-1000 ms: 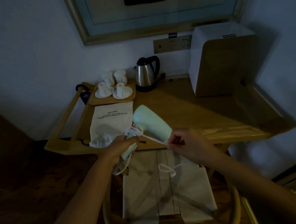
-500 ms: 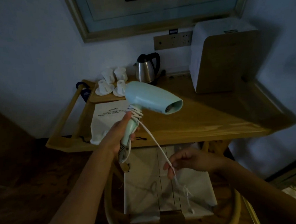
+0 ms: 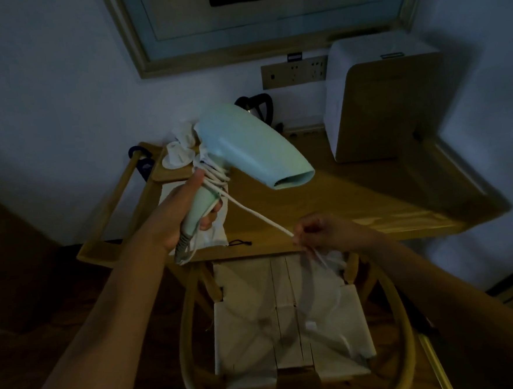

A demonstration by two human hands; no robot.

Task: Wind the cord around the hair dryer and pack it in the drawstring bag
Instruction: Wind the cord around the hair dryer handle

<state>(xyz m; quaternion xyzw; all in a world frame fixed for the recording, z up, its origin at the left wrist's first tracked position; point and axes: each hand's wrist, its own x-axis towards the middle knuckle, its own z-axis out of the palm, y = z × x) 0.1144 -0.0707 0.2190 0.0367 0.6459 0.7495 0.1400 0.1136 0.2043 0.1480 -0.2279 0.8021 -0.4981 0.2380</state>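
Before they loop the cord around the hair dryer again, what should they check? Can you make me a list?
1. Left hand grips the pale green plastic hair dryer by its handle: ok.
2. Right hand pinches the white cord: ok.
3. Cord pulled straight between the coils and the right hand: ok.
4. Coils sit snug on the handle: ok.
5. Loose cord end free of the woven-seat wooden chair: cannot tell.
6. White cloth drawstring bag open and ready on the wooden table: cannot tell, mostly hidden.
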